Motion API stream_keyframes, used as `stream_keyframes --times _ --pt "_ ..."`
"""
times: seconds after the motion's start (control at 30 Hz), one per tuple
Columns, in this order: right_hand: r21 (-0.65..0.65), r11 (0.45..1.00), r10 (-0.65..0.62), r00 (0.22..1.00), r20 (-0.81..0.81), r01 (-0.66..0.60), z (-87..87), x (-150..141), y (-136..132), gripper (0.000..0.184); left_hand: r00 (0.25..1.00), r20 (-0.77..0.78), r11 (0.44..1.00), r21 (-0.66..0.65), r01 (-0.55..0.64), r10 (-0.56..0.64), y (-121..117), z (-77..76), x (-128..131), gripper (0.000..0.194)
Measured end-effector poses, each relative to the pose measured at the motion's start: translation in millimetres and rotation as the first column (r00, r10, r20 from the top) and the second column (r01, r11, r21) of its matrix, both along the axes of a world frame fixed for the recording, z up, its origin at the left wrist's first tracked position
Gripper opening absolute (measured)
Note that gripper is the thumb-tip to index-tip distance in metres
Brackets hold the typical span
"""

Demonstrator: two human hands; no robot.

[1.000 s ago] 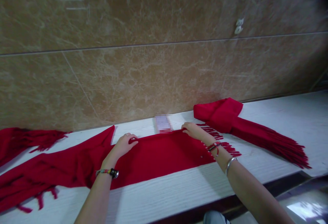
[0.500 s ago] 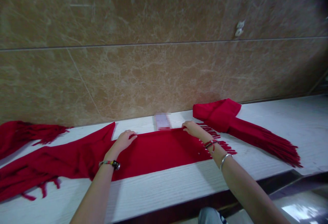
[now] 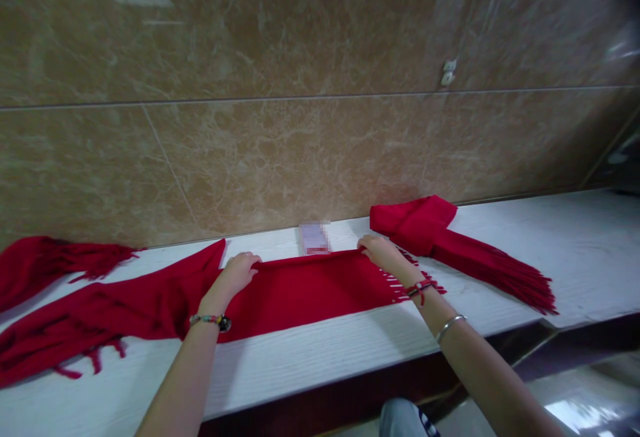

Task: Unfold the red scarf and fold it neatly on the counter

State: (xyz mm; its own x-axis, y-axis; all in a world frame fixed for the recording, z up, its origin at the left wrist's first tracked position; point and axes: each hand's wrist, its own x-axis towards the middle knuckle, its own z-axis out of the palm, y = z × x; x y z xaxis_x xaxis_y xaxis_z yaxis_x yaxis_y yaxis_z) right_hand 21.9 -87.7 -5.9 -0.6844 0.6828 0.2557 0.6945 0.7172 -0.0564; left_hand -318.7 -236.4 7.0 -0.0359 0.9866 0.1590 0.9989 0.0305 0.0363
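A red fringed scarf (image 3: 310,290) lies across the white bench-like surface, its right part spread flat and its left part loosely bunched. My left hand (image 3: 239,273) grips the far edge near the bunched part, fingers closed on the cloth. Farther right, my right hand (image 3: 377,252) pinches the same edge close to the fringed end. Between the two hands the edge runs nearly straight and looks slightly raised. Part of the fringe is hidden under my right forearm.
Behind the flat scarf lies a blurred pale packet (image 3: 314,237). A folded red scarf (image 3: 420,227) rests at right, its fringe towards the front edge. Another red scarf (image 3: 45,264) is at far left. A brown marble wall (image 3: 300,157) borders the surface (image 3: 300,364).
The view has shifted a little. Both hands stay at the scarf's far edge, which now looks slightly more lifted between them. The other scarves lie as before.
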Motion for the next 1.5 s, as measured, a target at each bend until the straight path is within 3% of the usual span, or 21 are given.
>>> stream_keyframes --times 0.13,0.3,0.5,0.63,0.8,0.9,1.03,1.13,1.2,1.3,1.4,1.5 --pt "0.052 0.996 0.075 0.997 -0.031 -0.073 3.1 19 -15 0.019 0.996 0.015 0.996 -0.005 0.085 -0.085 -20 13.8 3 0.015" --pt "0.161 0.970 0.190 0.981 -0.032 -0.182 -4.9 45 -47 0.019 0.979 0.043 0.980 -0.020 0.200 -0.199 -60 21.9 2 0.012" --pt "0.284 0.909 0.311 0.950 0.025 -0.305 -25.4 69 -85 0.023 0.971 0.032 0.959 -0.150 0.240 -0.238 -97 8.9 5 0.013" --pt "0.337 0.894 0.291 0.955 0.063 -0.295 -35.9 75 -89 0.025 0.965 0.054 0.946 -0.189 0.264 -0.259 -105 -4.5 8 0.019" --pt "0.327 0.901 0.282 0.958 0.056 -0.285 -39.7 76 -83 0.024 0.964 0.062 0.956 -0.127 0.266 -0.260 -107 -10.1 9 0.019" --pt "0.293 0.919 0.292 0.955 -0.055 -0.264 -29.8 75 -73 0.022 0.964 0.085 0.968 0.002 0.251 -0.251 -102 -0.6 5 0.019" --pt "0.153 0.975 0.194 0.954 -0.226 -0.162 0.3 63 -39 0.019 0.983 0.091 0.973 0.184 0.141 -0.160 -74 23.2 -7 0.025" --pt "0.033 0.999 0.023 0.991 -0.135 -0.019 17.5 42 -7 0.020 0.997 0.049 0.983 0.178 0.047 -0.057 -42 31.9 -15 0.024" --pt "0.010 1.000 -0.009 0.996 -0.089 0.010 17.2 25 11 0.021 0.999 0.007 0.991 0.126 -0.035 0.034 -23 26.6 -16 0.024" --pt "-0.004 0.999 -0.032 0.999 -0.029 0.032 0.7 4 24 0.025 0.992 -0.033 0.988 0.099 -0.118 0.122 -5 5.6 -8 0.029" --pt "-0.020 1.000 -0.011 0.999 0.030 0.011 -18.9 -5 30 0.033 0.992 -0.056 0.991 0.080 -0.104 0.109 3 -16.9 4 0.033" --pt "-0.040 0.999 0.021 0.997 0.067 -0.018 -26.9 -5 37 0.035 0.998 -0.055 0.999 0.025 -0.024 0.025 11 -29.7 17 0.033"
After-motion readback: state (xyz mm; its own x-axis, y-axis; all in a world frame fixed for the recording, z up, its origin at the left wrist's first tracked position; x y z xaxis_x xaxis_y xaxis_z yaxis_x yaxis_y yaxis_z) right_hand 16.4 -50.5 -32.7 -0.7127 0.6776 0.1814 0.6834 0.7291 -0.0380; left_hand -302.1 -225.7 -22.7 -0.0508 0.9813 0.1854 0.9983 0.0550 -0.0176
